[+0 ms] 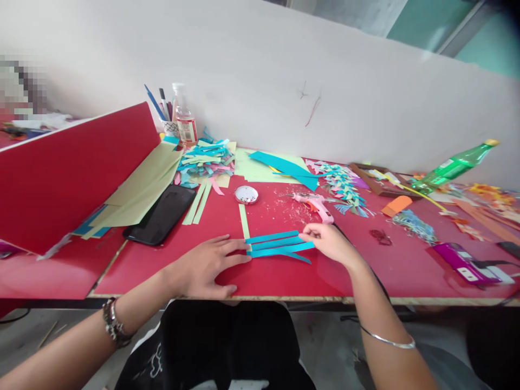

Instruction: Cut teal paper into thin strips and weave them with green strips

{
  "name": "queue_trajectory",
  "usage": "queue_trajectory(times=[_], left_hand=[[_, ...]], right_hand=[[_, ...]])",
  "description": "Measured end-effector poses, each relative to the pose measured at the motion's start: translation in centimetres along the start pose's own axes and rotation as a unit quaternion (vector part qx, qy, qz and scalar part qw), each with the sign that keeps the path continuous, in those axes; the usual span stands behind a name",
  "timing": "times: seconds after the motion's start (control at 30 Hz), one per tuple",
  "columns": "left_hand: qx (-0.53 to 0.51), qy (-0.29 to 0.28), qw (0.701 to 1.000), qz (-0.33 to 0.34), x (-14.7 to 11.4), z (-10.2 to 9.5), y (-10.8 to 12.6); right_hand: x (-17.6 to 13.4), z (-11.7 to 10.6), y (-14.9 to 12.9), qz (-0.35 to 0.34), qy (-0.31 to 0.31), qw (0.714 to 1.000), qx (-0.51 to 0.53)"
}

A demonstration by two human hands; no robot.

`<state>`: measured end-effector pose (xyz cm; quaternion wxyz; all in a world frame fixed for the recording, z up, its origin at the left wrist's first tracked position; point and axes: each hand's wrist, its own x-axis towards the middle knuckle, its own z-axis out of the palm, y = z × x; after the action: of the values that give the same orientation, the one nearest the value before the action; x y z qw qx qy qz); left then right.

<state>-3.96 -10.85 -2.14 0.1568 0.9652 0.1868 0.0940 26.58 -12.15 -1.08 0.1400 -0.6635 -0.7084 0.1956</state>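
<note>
Several blue paper strips lie fanned out on the red tabletop, joined at their left ends to a pale green paper strip that runs away from me. My left hand rests flat with its fingers spread, the fingertips touching the strips' left ends. My right hand pinches the right end of one blue paper strip between thumb and fingers. Just beyond it lies a pink glue gun. A small round white lid sits at the far end of the green strip.
A black phone lies left, near a standing red board. Behind are a heap of cut paper strips, a clear bottle and a pen cup. To the right are a green bottle and a purple power strip.
</note>
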Motion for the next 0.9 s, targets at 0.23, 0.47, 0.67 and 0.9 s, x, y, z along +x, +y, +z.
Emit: queue_trajectory(times=[0.23,0.47,0.67,0.9], left_hand=[[0.013,-0.011,1.000,-0.005,0.0,-0.2,0.2],[0.009,0.001,1.000,-0.001,0.0,0.0,0.1],[0.013,0.002,1.000,0.002,0.0,0.0,0.1],[0.028,-0.011,1.000,0.002,0.1,-0.2,0.3]], right_hand=[[-0.4,1.5,-2.9,-0.085,0.164,0.981,-0.063],[0.2,4.2,-6.1,-0.111,0.071,0.986,-0.099],[0.7,3.8,-6.1,-0.107,0.052,0.988,-0.094],[0.6,4.7,-6.9,-0.178,0.108,0.965,-0.161]])
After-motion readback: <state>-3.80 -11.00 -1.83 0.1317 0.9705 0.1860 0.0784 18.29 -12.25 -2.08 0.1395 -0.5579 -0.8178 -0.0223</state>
